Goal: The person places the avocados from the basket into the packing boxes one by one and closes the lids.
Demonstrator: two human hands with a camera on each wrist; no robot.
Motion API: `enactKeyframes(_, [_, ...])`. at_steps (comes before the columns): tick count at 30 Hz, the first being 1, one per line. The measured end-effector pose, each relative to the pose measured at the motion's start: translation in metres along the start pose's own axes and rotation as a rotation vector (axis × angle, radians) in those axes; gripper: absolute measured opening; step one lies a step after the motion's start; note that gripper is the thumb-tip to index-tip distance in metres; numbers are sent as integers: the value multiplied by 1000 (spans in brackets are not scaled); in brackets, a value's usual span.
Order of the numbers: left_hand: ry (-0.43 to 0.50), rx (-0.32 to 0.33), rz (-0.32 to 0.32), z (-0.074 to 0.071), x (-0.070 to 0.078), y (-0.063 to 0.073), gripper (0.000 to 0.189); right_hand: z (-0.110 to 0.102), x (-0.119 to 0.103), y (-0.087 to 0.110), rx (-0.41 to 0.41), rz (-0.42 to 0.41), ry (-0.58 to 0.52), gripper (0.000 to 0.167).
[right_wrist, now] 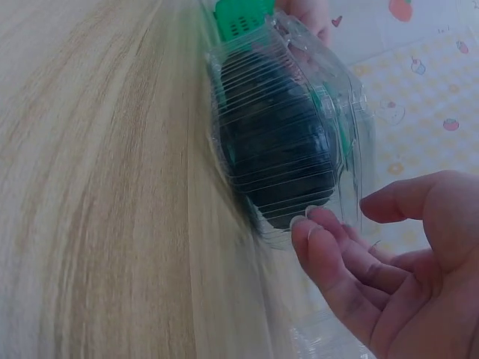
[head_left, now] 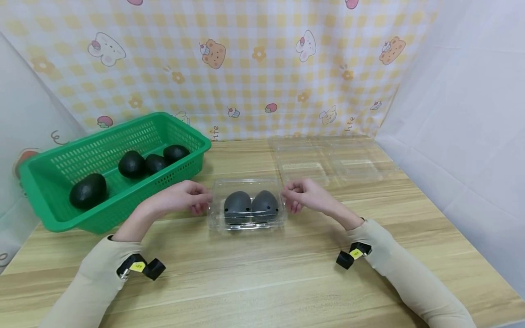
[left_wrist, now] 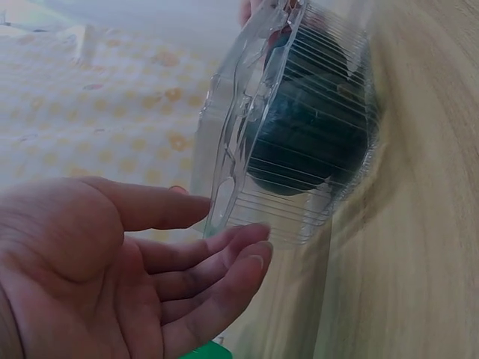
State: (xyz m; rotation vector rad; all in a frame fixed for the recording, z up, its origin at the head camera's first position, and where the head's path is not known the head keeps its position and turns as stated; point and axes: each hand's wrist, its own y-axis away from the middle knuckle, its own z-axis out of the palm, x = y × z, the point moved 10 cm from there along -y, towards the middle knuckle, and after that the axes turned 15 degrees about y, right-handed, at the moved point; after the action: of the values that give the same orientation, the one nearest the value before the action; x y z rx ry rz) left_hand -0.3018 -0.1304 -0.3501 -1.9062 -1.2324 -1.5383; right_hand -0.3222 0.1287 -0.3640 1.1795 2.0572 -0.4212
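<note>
Clamshell box (head_left: 246, 226): sat flat on the surface (head_left: 254, 282), midway between left hand (head_left: 184, 198) and right hand (head_left: 305, 195), with two dark avocados (head_left: 238, 202) side by side under the clear lid (head_left: 246, 186). Showed at each end fingers (left_wrist: 224, 292) bent and apart from the thumb (left_wrist: 161, 209), tips at the rim, not visibly clamped on anything; could not tell how firmly pressed. Seemed, as judged here, to call for gentle, matched pressure at both ends, best kept to the stiff rim and off the thin top. Probably deserved a check along the front edge too, for any gap. Risked, with a harder push from one side, skidding or jostling the fruit.

Surface: was pale and wood-grained. Held at left a green plastic basket (head_left: 188, 171) with four loose avocados (head_left: 88, 191) inside, and at far right some clear plastic trays (head_left: 303, 168). Was backed by a yellow-checked curtain (head_left: 254, 91) printed with bears, and flanked at right by white sheeting (head_left: 471, 91).
</note>
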Motion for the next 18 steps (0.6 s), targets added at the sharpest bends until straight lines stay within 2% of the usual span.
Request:
enactKeyframes(8, [-6, -74, -18, 5, -2, 2, 29, 7, -3, 3, -70, -11, 18, 33])
enactKeyframes(18, [26, -71, -22, 6, -1, 2, 29, 11, -1, 2, -72, 11, -53, 26])
